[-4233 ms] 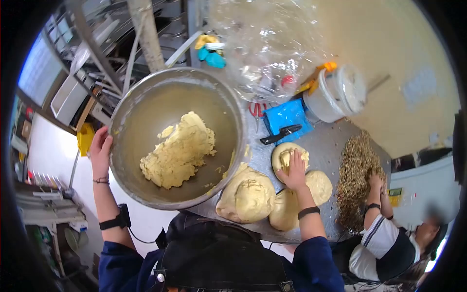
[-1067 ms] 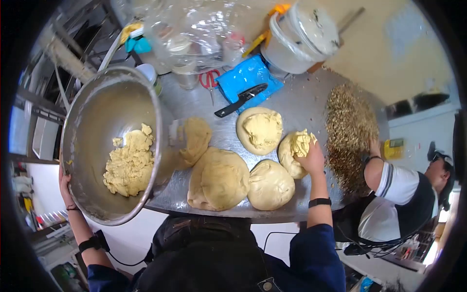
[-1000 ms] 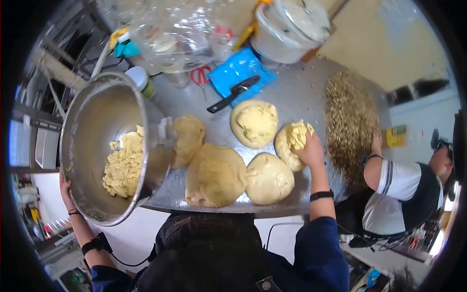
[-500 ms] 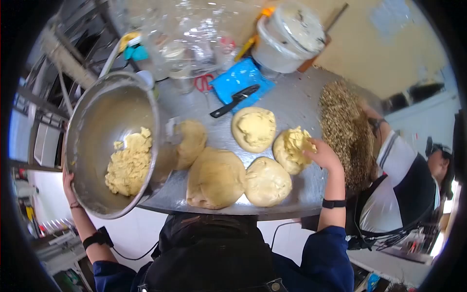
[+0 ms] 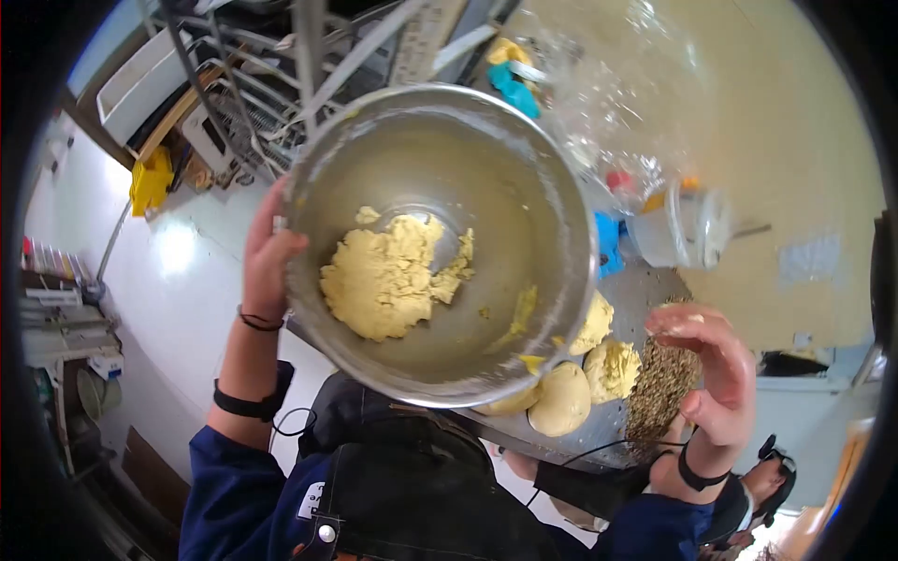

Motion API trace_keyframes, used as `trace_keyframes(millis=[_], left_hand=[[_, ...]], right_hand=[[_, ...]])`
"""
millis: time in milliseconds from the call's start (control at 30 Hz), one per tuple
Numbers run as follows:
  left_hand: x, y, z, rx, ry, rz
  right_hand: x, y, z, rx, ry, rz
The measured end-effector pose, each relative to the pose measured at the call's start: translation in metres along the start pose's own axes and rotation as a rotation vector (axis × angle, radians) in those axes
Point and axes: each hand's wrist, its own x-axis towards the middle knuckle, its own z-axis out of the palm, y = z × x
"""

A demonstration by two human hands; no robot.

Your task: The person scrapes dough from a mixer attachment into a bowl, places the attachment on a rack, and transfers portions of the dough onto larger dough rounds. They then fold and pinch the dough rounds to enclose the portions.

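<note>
A large metal bowl (image 5: 524,187) fills the middle of the view, tilted toward me. My left hand (image 5: 268,248) grips its left rim. Crumbly yellow dough (image 5: 379,280) lies in its lower left part. My right hand (image 5: 711,365) is raised at the right, fingers apart and holding nothing, with bits of dough on the fingertips. Between the bowl and that hand, a dough ball topped with yellow dough (image 5: 613,369) sits on the metal table (image 5: 608,425). A smooth dough ball (image 5: 559,400) is beside it. The bowl hides part of the other dough.
A heap of brown grains (image 5: 662,383) lies on the table at right. Behind stand a lidded white bucket (image 5: 678,229), a blue packet (image 5: 608,245) and clear plastic wrap (image 5: 617,103). Metal racks (image 5: 346,75) are at upper left. A person in a dark cap (image 5: 762,481) is at lower right.
The view has turned left. The bowl has come to the middle, in front of me, held by my left hand. My right hand has left the topped dough ball and opened.
</note>
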Motion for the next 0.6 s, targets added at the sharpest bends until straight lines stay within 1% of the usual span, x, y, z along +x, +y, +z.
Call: trace_keyframes(millis=[67,100,133,167,200,233,300,367,400,433,467,500,567,600], left_hand=[[0.0,-0.001,0.004,-0.002,0.004,0.018],[-0.001,0.002,0.007,-0.024,-0.019,0.028],[0.0,-0.004,0.004,0.005,-0.039,0.059],[0.0,-0.006,0.005,-0.03,-0.071,0.081],[-0.001,0.0,0.006,0.068,-0.082,0.082],[0.0,-0.003,0.006,0.1,-0.068,0.104],[-0.001,-0.005,0.007,0.125,-0.039,0.126],[0.001,-0.004,0.008,0.235,-0.056,0.218],[0.001,-0.008,0.007,0.259,-0.037,0.228],[0.0,-0.009,0.006,0.285,-0.048,0.248],[0.001,-0.009,0.006,0.313,-0.057,0.268],[0.001,-0.008,0.006,0.318,-0.051,0.281],[0.002,-0.005,0.006,0.339,-0.049,0.299],[0.002,-0.002,0.006,0.352,-0.047,0.29]], right_hand=[[0.051,-0.023,0.021,0.041,-0.202,0.156],[0.079,-0.028,0.035,-0.001,-0.309,0.188],[0.104,-0.024,0.052,0.001,-0.369,0.238],[0.127,-0.012,0.069,0.003,-0.428,0.289],[0.15,0.009,0.084,-0.008,-0.51,0.306],[0.172,0.035,0.101,-0.018,-0.587,0.324],[0.204,0.096,0.132,-0.169,-0.683,0.44],[0.221,0.15,0.162,-0.248,-0.705,0.556],[0.227,0.18,0.178,-0.264,-0.724,0.549],[0.231,0.209,0.193,-0.183,-0.66,0.522],[0.234,0.225,0.206,-0.099,-0.597,0.493],[0.235,0.23,0.218,-0.109,-0.625,0.482],[0.231,0.237,0.243,0.17,-0.411,0.863],[0.233,0.256,0.251,0.167,-0.432,0.859]])
